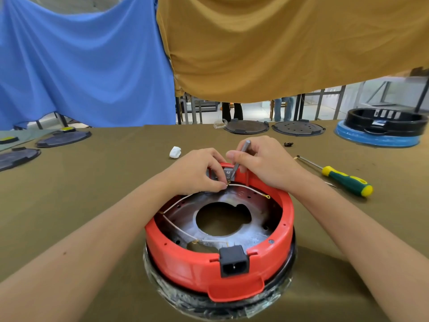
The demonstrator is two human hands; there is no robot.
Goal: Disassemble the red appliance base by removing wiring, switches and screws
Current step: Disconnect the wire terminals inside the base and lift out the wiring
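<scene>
The red appliance base [192, 263] lies upside down in front of me on an olive cloth, its metal inner plate [255, 231] exposed. A black power socket [234, 263] sits in its near rim. White wires [178, 202] run round the inside; one ends in a ring terminal [267, 196]. At the far rim, my left hand [197, 171] pinches a wire end beside a small metal switch bracket [228, 173]. My right hand [267, 163] grips a thin grey tool [242, 152], its tip down at that bracket.
A green-and-yellow screwdriver [343, 180] lies to the right. A white connector [175, 152] and a small black part [288, 144] lie beyond the base. Dark round plates [246, 127] sit along the far edge and at left [62, 138]. A black-and-blue base [380, 129] stands far right.
</scene>
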